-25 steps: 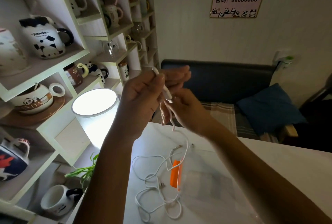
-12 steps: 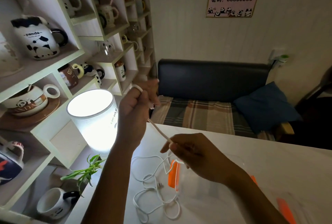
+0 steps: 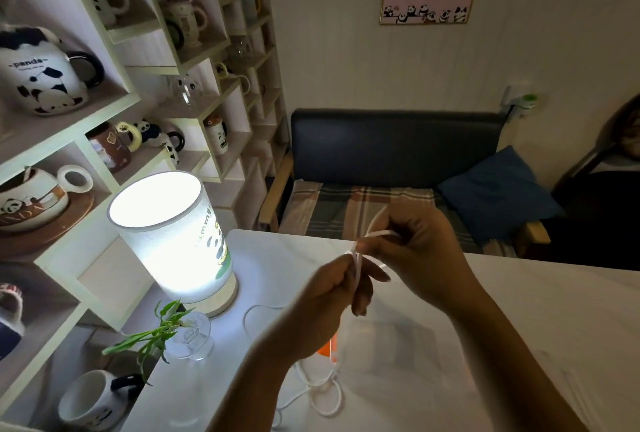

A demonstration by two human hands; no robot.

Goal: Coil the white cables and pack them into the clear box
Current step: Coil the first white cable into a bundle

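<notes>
A thin white cable runs between both hands above the white table. My left hand pinches it from below, fingers closed. My right hand holds a small loop of the same cable just above and to the right, touching the left fingers. The rest of the cable trails down in loose loops onto the table near my left forearm. The clear box lies on the table under my hands, with an orange clip at its left side, partly hidden by my left wrist.
A lit cylindrical lamp stands at the table's left corner, with a small glass vase and green plant in front of it. Shelves of panda mugs fill the left. A dark bench with a blue cushion sits behind the table.
The hands were apart with the cable stretched between them; now they have come together lower and to the right, a loop formed in the right hand. The view shifted right.
</notes>
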